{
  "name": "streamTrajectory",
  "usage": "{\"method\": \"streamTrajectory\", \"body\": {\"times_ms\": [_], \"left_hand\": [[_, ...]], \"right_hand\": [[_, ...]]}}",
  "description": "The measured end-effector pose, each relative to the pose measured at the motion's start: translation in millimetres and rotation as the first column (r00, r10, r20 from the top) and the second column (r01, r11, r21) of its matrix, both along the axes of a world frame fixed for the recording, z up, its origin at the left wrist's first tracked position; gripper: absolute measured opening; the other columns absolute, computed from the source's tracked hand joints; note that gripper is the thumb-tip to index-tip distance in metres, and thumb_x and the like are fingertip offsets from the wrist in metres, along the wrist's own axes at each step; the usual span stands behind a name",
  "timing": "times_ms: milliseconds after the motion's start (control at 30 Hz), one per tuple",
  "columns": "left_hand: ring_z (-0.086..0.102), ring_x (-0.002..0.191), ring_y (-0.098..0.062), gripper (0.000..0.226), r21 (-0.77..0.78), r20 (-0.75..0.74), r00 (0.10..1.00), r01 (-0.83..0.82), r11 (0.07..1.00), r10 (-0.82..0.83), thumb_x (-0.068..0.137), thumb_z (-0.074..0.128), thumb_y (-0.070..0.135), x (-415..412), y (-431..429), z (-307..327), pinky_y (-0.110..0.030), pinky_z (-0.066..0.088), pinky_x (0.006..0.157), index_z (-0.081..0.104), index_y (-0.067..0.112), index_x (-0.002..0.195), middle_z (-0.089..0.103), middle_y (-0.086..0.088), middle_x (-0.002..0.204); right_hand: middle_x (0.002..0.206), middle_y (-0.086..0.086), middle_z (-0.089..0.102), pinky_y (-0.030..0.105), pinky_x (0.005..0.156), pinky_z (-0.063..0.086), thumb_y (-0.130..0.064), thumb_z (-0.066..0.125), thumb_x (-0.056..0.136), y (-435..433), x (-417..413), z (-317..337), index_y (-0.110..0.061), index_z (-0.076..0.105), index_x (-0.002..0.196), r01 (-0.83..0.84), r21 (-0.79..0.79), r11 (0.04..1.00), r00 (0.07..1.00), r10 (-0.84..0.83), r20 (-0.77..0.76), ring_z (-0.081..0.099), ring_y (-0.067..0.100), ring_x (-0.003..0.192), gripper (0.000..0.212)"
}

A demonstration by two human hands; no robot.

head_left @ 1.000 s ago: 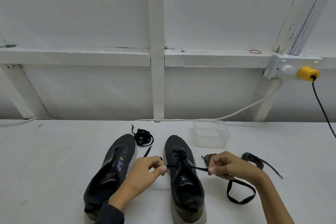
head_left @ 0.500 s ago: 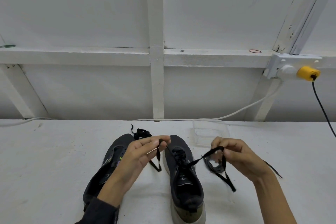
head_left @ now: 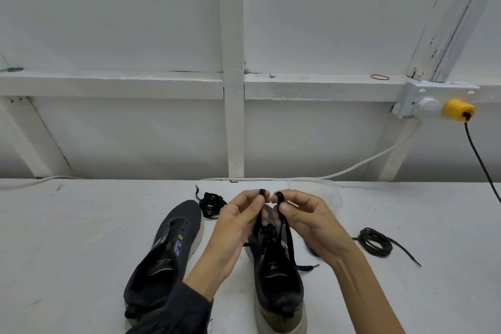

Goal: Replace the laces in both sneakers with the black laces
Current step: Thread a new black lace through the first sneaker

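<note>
Your left hand [head_left: 238, 225] and right hand [head_left: 306, 222] meet above the toe of the laced sneaker [head_left: 279, 287]. Each grip pinches a small folded loop of the black lace [head_left: 289, 237] between thumb and fingertip, and the two loops almost touch. From both grips the lace drops straight to the crossings near that sneaker's toe, and one loose tail lies on the surface [head_left: 67, 238] just right of its tongue. The second sneaker [head_left: 165, 260] stands just left of the laced one with its eyelets bare. One coiled lace [head_left: 211, 205] lies beyond the laced sneaker's toe, to the left. Another coil [head_left: 375, 245] lies well to the right of that sneaker.

You appear to be forming a bow or matching the two ends, with one sneaker not yet begun. The likely trouble is slippage. The loops sit only at your fingertips, so crossing them could let one spring open and undo the start. An uneven upward pull could also drag the lace through the eyelets, leaving one end short, or tip the sneaker's toe off the surface. Whether the upper eyelets are threaded cannot be told, as your hands hide them.
</note>
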State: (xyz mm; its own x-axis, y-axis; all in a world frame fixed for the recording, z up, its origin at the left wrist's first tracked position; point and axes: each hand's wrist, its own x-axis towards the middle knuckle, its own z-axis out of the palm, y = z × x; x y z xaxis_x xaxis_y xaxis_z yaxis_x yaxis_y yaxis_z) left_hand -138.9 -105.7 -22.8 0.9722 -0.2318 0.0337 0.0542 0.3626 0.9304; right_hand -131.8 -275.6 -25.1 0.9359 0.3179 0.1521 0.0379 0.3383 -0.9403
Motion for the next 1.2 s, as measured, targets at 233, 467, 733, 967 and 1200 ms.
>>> {"method": "streamTrajectory", "body": {"times_ms": [233,467,733,967,1200], "left_hand": [[0.060,0.082,-0.019,0.032,0.138,0.015,1.000,0.005,0.990,-0.007,0.098,0.052,0.008,0,-4,-9,-0.036,0.049,0.084,0.068,0.027,0.118,0.066,-0.005,0.089],[0.058,0.080,-0.018,0.032,0.183,-0.014,1.000,0.005,0.983,-0.003,0.094,0.058,0.010,4,-2,-11,-0.039,0.049,0.086,0.073,0.032,0.111,0.067,-0.007,0.093],[0.063,0.077,-0.021,0.018,0.091,-0.148,0.989,0.035,0.995,-0.021,0.087,0.065,0.002,9,3,-13,-0.028,0.056,0.075,0.067,0.001,0.105,0.069,-0.014,0.090],[0.065,0.070,-0.016,0.017,0.120,-0.155,0.986,-0.037,0.992,0.056,0.087,0.067,0.006,7,0,-18,-0.024,0.057,0.072,0.070,0.001,0.103,0.071,-0.012,0.081],[0.069,0.072,-0.010,0.013,0.456,0.163,0.984,-0.138,0.879,0.070,0.080,0.075,0.003,3,0,-19,-0.014,0.050,0.068,0.077,0.015,0.085,0.075,-0.001,0.079]], "right_hand": [[0.076,0.020,0.055,0.028,0.078,0.052,0.002,0.059,0.089,2,-1,-3,-0.004,0.071,0.107,0.067,-0.085,0.994,0.997,-0.064,0.041,0.060,0.024,0.071,0.023],[0.079,0.011,0.071,0.028,0.071,0.055,0.016,0.071,0.074,-1,3,0,-0.003,0.060,0.082,0.195,-0.189,0.962,0.981,-0.192,0.038,0.070,0.024,0.072,0.023],[0.093,0.006,0.071,0.027,0.073,0.055,0.016,0.072,0.073,-4,3,7,-0.011,0.071,0.110,0.146,-0.322,0.935,0.988,-0.124,0.088,0.068,0.024,0.073,0.046],[0.073,0.010,0.073,0.027,0.069,0.056,0.009,0.078,0.073,4,4,-2,-0.003,0.073,0.077,0.347,-0.306,0.887,0.938,-0.327,0.116,0.070,0.023,0.069,0.014],[0.071,0.000,0.072,0.044,0.071,0.056,-0.005,0.083,0.071,2,11,-17,-0.026,0.076,0.068,0.495,-0.462,0.736,0.869,-0.415,0.270,0.065,0.024,0.064,0.023]]}}
